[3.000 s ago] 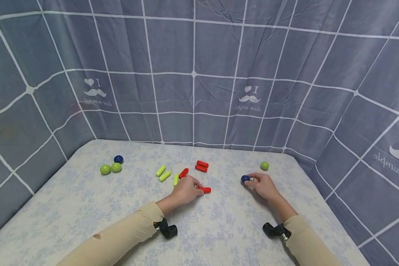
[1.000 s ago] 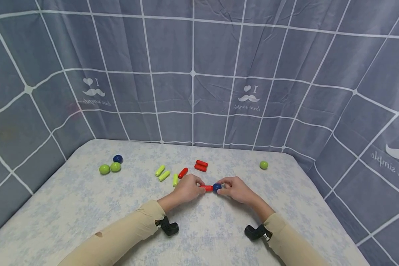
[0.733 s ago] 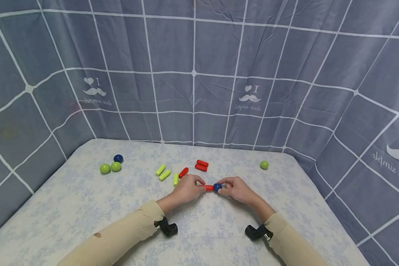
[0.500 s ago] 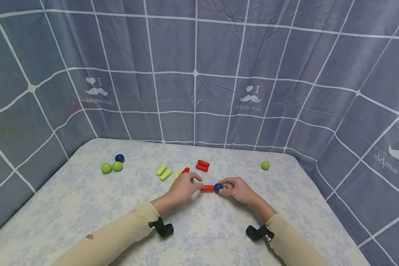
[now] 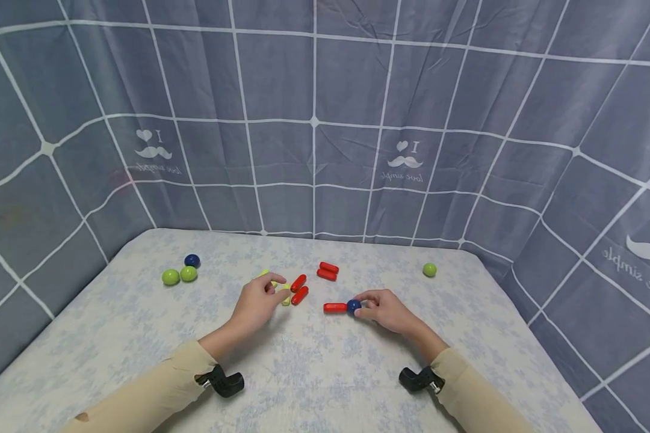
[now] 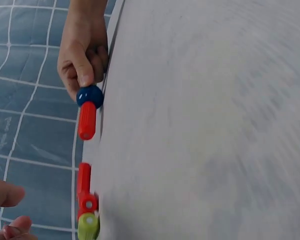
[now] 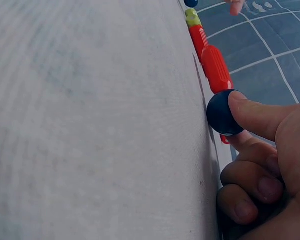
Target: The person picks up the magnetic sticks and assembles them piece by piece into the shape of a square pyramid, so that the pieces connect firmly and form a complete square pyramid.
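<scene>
In the head view, my right hand [image 5: 384,310] pinches a dark blue ball [image 5: 353,307] between thumb and fingers. A ridged red rod [image 5: 334,308] extends from the ball's left side, end against it. My left hand [image 5: 256,305] hovers to the left, thumb and index finger apart, with nothing seen between them in the left wrist view. Beside its fingertips is a lime rod [image 5: 286,297]; whether they touch I cannot tell. More lime rods are mostly hidden behind that hand. Two loose red rods, one nearer [image 5: 300,295] and one farther [image 5: 298,282], lie right of it.
Two red rods [image 5: 327,275] lie side by side farther back. At far left sit two green balls [image 5: 170,277] and another blue ball [image 5: 192,260]; a green ball [image 5: 430,270] is at right. A grey-blue checked curtain [image 5: 314,150] borders the cloth-covered table [image 5: 325,373].
My right hand has brought the blue ball leftward to the red rod's end. My left hand has let go of that rod and moved left toward the lime rods.
</scene>
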Motion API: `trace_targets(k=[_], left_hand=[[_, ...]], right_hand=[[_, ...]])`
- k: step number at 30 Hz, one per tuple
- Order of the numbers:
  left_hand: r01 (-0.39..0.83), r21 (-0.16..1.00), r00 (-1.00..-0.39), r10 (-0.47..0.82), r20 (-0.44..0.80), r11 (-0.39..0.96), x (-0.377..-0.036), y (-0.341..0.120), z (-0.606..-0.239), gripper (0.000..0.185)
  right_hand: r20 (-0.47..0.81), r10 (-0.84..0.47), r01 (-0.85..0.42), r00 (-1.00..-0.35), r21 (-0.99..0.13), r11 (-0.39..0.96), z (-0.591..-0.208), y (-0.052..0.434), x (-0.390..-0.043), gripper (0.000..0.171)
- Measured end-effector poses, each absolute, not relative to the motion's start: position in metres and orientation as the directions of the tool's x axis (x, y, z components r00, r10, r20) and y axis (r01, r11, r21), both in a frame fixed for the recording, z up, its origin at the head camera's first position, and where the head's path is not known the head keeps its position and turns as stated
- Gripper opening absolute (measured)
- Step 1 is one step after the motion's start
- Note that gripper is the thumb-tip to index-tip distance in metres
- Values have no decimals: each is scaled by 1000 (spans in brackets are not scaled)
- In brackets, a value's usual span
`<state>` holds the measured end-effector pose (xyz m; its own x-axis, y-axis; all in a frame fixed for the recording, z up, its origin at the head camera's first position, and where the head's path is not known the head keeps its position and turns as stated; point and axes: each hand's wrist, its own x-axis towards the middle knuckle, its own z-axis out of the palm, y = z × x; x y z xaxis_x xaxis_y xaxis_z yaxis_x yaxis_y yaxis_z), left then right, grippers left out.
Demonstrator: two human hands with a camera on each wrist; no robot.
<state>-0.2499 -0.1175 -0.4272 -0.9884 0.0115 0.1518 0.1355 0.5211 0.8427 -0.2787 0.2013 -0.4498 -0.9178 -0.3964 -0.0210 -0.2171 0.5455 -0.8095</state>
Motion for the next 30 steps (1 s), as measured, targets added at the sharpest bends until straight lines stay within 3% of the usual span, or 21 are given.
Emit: trace_targets(k=[19,30], left_hand=[[-27,852,-923,-340,179,522,-251,-198,-429,41],[-107,849,-873,-458,169,517,-258,-231,-431,49]], right_hand=[[-17,-405,-222,-914,-815,535,-451,201,-278,36],[-11,-395,-215,-919,-824,524,-453,202,-279,38]])
